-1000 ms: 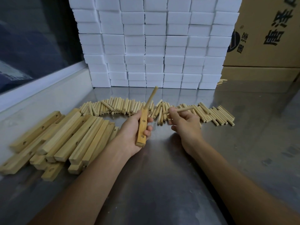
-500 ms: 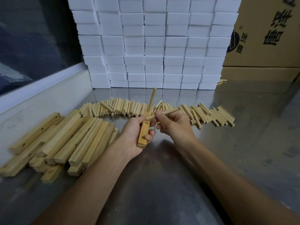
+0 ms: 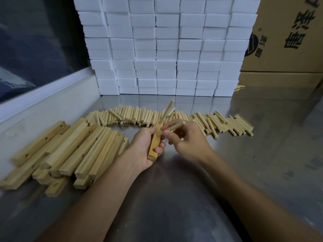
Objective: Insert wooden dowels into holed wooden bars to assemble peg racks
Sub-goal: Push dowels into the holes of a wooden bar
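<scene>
My left hand (image 3: pixel 143 147) grips a holed wooden bar (image 3: pixel 154 145) above the metal table, its near end pointing toward me. One dowel (image 3: pixel 167 110) stands out of the bar's far end, slanting up and away. My right hand (image 3: pixel 185 138) pinches a second dowel (image 3: pixel 174 126), whose left tip meets the bar's face just below the first dowel. A row of loose dowels (image 3: pixel 218 121) lies across the table behind both hands. A pile of holed bars (image 3: pixel 70 149) lies to the left.
A wall of stacked white foam blocks (image 3: pixel 166 49) closes off the back of the steel table (image 3: pixel 262 172). Cardboard boxes (image 3: pixel 288 41) stand at the back right. A raised white ledge (image 3: pixel 43 102) runs along the left under a dark window.
My right hand has carried its dowel leftward from the dowel row to the bar, bringing the tip against the bar's face. My left hand kept its grip and stayed almost still.
</scene>
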